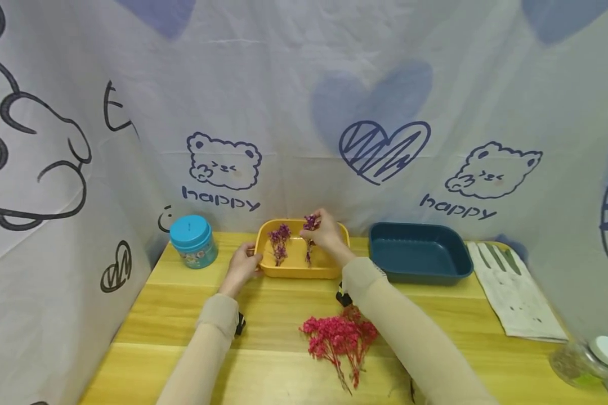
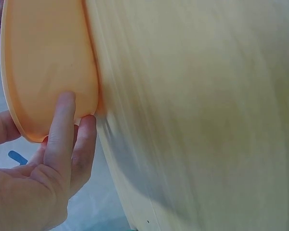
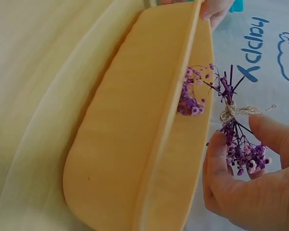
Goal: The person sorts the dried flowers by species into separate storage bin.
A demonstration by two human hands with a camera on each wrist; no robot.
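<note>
A yellow tray (image 1: pixel 299 272) stands at the back of the table, with one bunch of purple dried flowers (image 1: pixel 280 242) lying in its left part. My left hand (image 1: pixel 242 263) grips the tray's left end; in the left wrist view its thumb is at the rim and its fingers (image 2: pixel 62 130) lie along the outer wall. Over the tray, my right hand (image 1: pixel 326 233) pinches a second purple dried flower bunch (image 3: pixel 241 144) between thumb and fingers. Twine (image 3: pixel 229 113) is tied round its stems, which point away from the palm.
Pink-red dried flowers (image 1: pixel 336 337) lie on the table (image 1: pixel 273 365) in front. A dark blue tray (image 1: pixel 420 275) stands to the right, beside a pale cloth (image 1: pixel 517 298). A blue-lidded jar (image 1: pixel 193 242) is at left, a white-capped jar (image 1: pixel 588 360) at far right. A printed curtain (image 1: pixel 294 112) hangs behind.
</note>
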